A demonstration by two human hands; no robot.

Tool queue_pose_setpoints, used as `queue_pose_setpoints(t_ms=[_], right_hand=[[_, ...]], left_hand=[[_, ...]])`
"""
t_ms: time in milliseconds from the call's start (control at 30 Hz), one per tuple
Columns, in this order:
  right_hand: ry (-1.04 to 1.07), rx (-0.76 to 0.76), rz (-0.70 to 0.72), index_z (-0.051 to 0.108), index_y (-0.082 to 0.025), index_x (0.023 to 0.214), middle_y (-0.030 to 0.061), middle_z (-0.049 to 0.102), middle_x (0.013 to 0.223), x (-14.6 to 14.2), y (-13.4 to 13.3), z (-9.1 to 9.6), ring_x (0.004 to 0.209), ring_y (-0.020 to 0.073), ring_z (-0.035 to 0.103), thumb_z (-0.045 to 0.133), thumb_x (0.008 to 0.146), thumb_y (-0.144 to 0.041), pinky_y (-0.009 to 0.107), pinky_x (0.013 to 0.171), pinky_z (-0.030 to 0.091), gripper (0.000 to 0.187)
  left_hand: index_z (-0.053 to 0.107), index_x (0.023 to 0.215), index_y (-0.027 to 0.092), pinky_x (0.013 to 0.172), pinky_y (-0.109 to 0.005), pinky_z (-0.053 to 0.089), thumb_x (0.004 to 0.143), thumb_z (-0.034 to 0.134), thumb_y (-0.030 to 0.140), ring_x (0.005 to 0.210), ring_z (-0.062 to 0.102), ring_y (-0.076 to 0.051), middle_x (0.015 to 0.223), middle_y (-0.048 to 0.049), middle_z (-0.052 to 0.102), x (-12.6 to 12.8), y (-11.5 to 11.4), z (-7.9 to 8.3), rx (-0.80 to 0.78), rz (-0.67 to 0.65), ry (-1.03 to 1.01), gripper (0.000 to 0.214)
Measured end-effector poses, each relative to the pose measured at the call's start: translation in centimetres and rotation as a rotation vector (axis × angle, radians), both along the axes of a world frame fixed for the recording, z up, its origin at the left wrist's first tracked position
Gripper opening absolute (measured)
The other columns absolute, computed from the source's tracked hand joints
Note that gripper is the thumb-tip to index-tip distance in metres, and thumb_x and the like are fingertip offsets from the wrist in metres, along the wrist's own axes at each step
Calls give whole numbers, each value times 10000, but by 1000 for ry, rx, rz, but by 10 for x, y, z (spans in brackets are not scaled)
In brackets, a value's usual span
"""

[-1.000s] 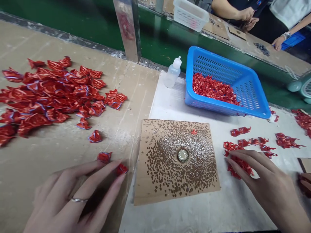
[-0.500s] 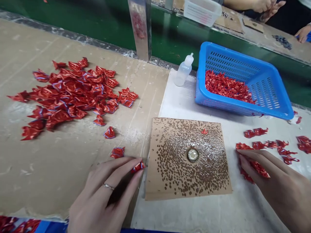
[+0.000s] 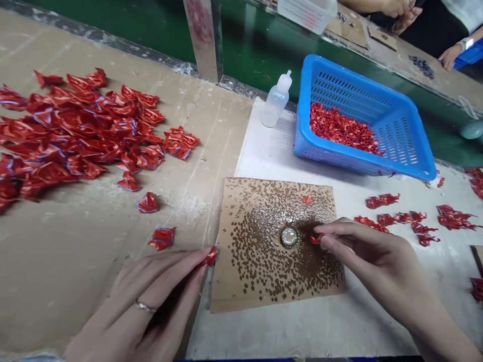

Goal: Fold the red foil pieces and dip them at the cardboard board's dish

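Note:
My left hand (image 3: 143,301), with a ring on it, pinches a small red folded piece (image 3: 210,257) with a blue-white edge at the cardboard's left side. Between the thumb and fingertips of my right hand (image 3: 373,256) is a small shiny red piece (image 3: 316,239), held over the wet part of the cardboard. This brown cardboard square (image 3: 222,296) is covered with dark wet drops. A small round metal cap (image 3: 289,236) sits at its centre, just left of my right fingertips. One red scrap (image 3: 308,199) lies near the cardboard's upper edge.
A heap of red folded pieces (image 3: 75,130) lies at left, with loose ones nearby. Behind the cardboard stand a squeeze bottle (image 3: 275,103) and a blue basket (image 3: 362,158) holding small red pieces. More red pieces (image 3: 403,218) lie at right. Another person's hands (image 3: 405,15) show beyond the green partition.
My right hand has moved left from the red pieces at right to beside the metal cap, carrying a small red piece. My left hand keeps its pinch. The whole view has shifted slightly.

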State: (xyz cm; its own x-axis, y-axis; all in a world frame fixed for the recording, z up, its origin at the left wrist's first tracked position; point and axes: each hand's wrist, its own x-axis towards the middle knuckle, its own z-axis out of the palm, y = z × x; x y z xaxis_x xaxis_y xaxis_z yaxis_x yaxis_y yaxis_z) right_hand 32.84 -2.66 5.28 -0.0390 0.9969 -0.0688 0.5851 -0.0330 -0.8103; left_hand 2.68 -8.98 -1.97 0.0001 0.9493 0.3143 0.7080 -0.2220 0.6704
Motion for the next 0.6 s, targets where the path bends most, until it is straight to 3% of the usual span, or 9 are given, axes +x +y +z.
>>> queue_pose_setpoints(t_ms=[100,233,467,600], right_hand=[[-10,47,61,877,-302,920,4,831,832,-18,6,-1,640,156,731,804,887,-322,228,589,622,83],[-86,86,111,851,-272,927,-12,767,746,-28,7,-6,570,135,625,739,902,-238,248,539,540,120],[-166,128,190,829,-255,976,-2,789,815,-26,5,-11,604,132,646,710,946,-225,255,564,529,127],[-116,106,140,841,-273,955,9,804,855,-25,2,-8,626,140,668,729,927,-236,250,569,548,120]], left_hand=[[788,1165,478,910,-535,683,770,831,471,1068,769,-341,1021,12,823,3,9,-2,44,-37,19,398],[799,1146,465,916,-528,690,747,825,537,1082,765,-338,1016,1,824,7,17,-6,51,-37,23,406],[796,1154,446,927,-512,693,773,813,527,1083,763,-317,1008,-2,823,6,11,-11,36,-24,22,390],[785,1184,440,922,-499,694,791,812,504,1074,767,-304,1013,2,826,4,5,-7,36,-24,21,399]])
